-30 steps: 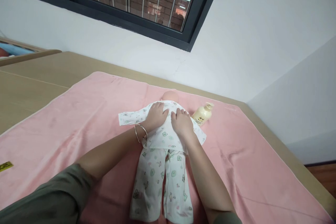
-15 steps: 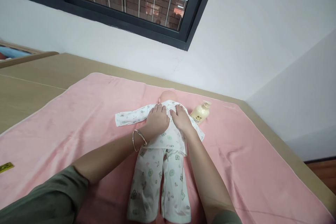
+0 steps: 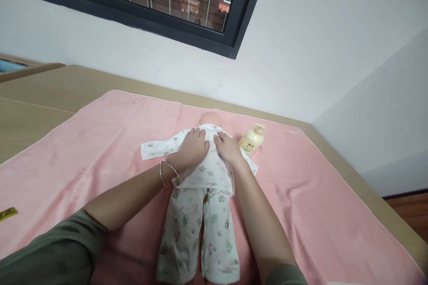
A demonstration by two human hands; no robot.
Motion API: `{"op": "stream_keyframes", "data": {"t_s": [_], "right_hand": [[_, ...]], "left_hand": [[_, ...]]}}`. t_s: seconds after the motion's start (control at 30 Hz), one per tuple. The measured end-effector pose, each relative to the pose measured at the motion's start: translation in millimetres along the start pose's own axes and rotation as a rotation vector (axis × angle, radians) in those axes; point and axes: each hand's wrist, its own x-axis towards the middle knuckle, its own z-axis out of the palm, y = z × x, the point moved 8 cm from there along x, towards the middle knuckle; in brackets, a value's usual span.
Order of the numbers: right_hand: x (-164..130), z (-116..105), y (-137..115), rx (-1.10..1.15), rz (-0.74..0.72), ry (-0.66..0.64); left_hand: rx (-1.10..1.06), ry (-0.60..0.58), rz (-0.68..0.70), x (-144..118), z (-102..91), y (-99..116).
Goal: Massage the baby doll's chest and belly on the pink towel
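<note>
Left hand (image 3: pixel 194 148) and right hand (image 3: pixel 229 148) are both kinda flat, gripping nothing, on a doll (image 3: pixel 210 176) whose head (image 3: pixel 210 118) is near the pink blanket (image 3: pixel 123 120)'s far edge.

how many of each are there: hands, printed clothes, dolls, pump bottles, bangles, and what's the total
Hands: 2 (left hand, right hand)
Printed clothes: 2 (top, trousers)
Dolls: 1 (doll, head visible)
Pump bottles: 1 (cream bottle)
Bangles: 1 (bangle, left wrist)
Total: 7
</note>
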Motion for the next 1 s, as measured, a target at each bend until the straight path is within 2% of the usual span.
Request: {"op": "stream_keyframes", "data": {"t_s": [0.1, 0.17, 0.27, 0.37, 0.43, 0.5, 0.67, 0.77, 1.0], "right_hand": [[7.9, 4.6, 12.0, 0.048, -0.003, -0.007], [8.4, 5.4, 10.3, 0.029, -0.018, 0.005], [0.3, 3.3, -5.4, -0.072, -0.006, 0.038], [-14.1, 2.6, -26.9, -0.158, 0.038, 0.018], [-22.0, 2.2, -38.7, -0.177, 0.036, 0.004], [-24.7, 1.6, -42.5, -0.172, 0.024, 0.007], [-10.0, 2.1, -22.4, -0.066, -0.045, 0.081], [-1.2, 4.1, -11.8, 0.016, -0.110, 0.152], [0.3, 8.9, -7.6, 0.042, -0.084, 0.241]], "left_hand": [[0.009, 0.039, 0.043, -12.2, 1.8, 18.1], [0.008, 0.034, 0.036, -13.0, 3.1, 19.4], [-0.048, -0.010, -0.016, -1.7, 2.7, 3.8], [-0.136, -0.084, -0.070, 14.3, 1.0, -18.0], [-0.171, -0.114, -0.069, 20.6, -0.4, -24.9], [-0.170, -0.094, -0.069, 20.7, -2.1, -25.6], [-0.088, 0.048, -0.130, -0.1, 0.4, -12.0], [-0.112, 0.092, -0.100, -9.4, 4.3, -2.4], [-0.101, 0.026, -0.028, 5.2, 1.6, -10.7]]}}
